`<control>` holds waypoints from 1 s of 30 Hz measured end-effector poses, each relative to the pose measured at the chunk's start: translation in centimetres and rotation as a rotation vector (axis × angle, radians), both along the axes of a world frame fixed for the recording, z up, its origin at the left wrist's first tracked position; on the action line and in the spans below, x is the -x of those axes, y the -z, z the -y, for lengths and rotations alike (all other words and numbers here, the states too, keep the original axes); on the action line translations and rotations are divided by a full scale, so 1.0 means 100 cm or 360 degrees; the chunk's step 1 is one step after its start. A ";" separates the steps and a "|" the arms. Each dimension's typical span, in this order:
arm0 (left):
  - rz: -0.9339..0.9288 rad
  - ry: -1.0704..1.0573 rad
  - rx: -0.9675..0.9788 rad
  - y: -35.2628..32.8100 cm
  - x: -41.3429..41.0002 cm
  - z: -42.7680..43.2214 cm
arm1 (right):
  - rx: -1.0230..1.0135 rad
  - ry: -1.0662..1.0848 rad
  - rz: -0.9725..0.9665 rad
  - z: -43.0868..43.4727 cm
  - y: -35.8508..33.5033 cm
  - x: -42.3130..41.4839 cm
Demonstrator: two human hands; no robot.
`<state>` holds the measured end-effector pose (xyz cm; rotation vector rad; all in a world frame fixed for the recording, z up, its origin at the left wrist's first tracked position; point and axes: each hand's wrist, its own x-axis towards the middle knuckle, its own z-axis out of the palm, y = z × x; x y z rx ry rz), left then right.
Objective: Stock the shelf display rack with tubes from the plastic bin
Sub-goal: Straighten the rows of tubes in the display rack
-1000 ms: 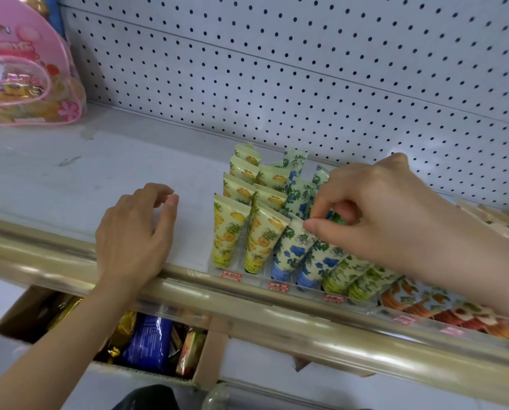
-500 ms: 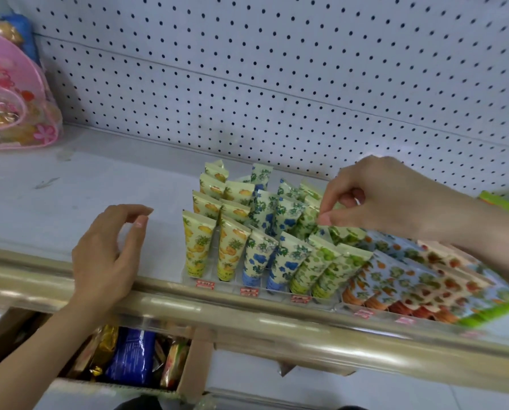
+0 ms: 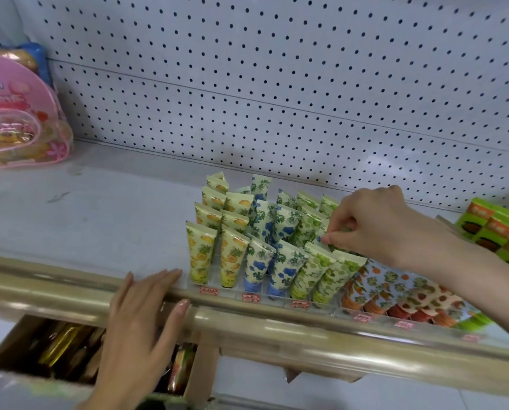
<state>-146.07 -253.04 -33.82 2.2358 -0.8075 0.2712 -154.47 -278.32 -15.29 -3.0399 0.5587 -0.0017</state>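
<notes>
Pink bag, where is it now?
Head view: the pink bag lies at the far left of the shelf, near the pegboard, well left of the yellow tubes.

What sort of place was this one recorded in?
Most likely a retail shop: a white pegboard back panel, rows of printed tubes standing in a display rack with red price tags along its front, and a gold shelf-edge rail.

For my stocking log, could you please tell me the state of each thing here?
Left hand, open, resting on the gold shelf rail.
Right hand, pinching a tube top among the green-print tubes.
Yellow pineapple tubes, standing caps down.
Blue-flower tubes, standing caps down.
Cardboard box, open, packets inside.
</notes>
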 end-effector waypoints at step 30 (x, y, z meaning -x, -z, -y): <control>-0.0444 0.0306 0.0203 0.012 -0.015 -0.017 | 0.0204 0.0119 0.0108 -0.003 0.006 -0.004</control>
